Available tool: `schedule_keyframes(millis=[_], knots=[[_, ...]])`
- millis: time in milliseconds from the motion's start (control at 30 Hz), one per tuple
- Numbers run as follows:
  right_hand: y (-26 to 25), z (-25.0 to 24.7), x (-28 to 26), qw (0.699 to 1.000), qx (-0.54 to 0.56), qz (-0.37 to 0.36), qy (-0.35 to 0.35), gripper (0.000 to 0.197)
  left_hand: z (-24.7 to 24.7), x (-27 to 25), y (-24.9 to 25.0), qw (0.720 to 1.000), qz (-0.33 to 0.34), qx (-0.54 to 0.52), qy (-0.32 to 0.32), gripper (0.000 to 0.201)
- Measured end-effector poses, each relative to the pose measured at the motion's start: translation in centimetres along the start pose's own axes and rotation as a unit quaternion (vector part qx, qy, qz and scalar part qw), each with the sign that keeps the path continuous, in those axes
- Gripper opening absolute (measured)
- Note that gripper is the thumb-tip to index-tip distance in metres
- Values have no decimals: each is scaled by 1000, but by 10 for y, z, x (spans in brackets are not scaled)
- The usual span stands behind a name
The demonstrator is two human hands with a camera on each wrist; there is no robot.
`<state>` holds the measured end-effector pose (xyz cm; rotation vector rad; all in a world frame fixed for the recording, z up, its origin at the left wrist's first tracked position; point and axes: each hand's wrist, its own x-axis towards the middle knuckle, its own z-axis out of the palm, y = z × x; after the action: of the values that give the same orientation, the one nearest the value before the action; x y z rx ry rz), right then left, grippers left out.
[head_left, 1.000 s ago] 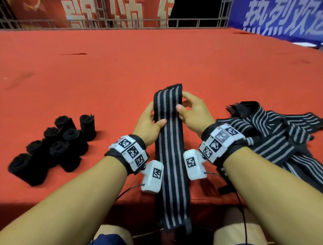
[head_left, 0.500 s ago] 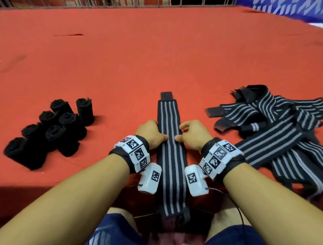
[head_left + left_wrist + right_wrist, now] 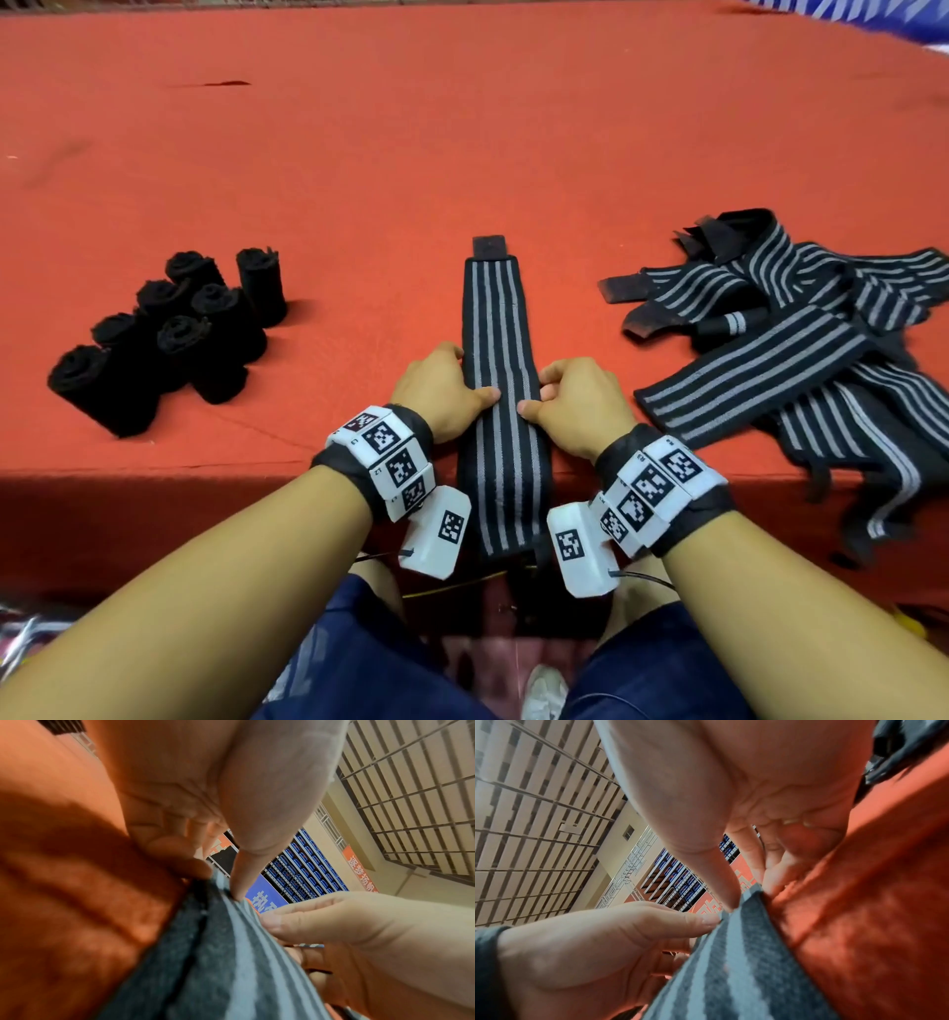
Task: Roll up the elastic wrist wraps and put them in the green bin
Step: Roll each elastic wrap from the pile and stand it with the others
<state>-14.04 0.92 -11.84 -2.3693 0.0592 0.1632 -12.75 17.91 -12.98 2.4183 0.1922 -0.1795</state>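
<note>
One striped wrist wrap (image 3: 506, 390) lies flat and straight on the red worktop (image 3: 462, 154), its near end hanging over the edge. The left hand (image 3: 441, 393) pinches its left side, thumb on top, fingers (image 3: 180, 858) curled at the edge. The right hand (image 3: 575, 406) pinches the right side likewise. Rolled black wraps (image 3: 169, 329) stand clustered at left; a loose pile of unrolled wraps (image 3: 801, 349) sprawls at right.

1. Red cloth (image 3: 513, 154) — covers the whole work surface, with a dark mark near its far left.
2. Blue banner (image 3: 873, 15) — white lettering, far right corner.
3. Metal lattice ceiling (image 3: 411, 780) — overhead in both wrist views.
</note>
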Motion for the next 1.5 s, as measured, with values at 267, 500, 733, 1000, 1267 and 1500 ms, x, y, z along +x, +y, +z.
schedule_keyframes(millis=[267, 500, 733, 1000, 1267, 1500], knots=[[17, 13, -20, 986, 164, -4, -8, 45, 11, -21, -4, 962, 14, -269, 35, 45], [25, 13, -33, 973, 222, -52, -40, 22, 14, -37, 5, 901, 9, -431, 52, 36], [6, -2, -26, 939, 327, -81, 76, 12, 14, -51, -6, 935, 21, -353, -35, 42], [12, 6, -27, 947, 299, -111, -25, 24, 14, -54, -12, 915, 89, -394, -6, 27], [12, 36, -26, 960, 247, -122, -45, 35, 37, -40, -6, 905, 86, -410, 70, 29], [15, 30, -14, 963, 234, -127, -39, 32, 33, -27, -8, 915, 99, -382, 88, 23]])
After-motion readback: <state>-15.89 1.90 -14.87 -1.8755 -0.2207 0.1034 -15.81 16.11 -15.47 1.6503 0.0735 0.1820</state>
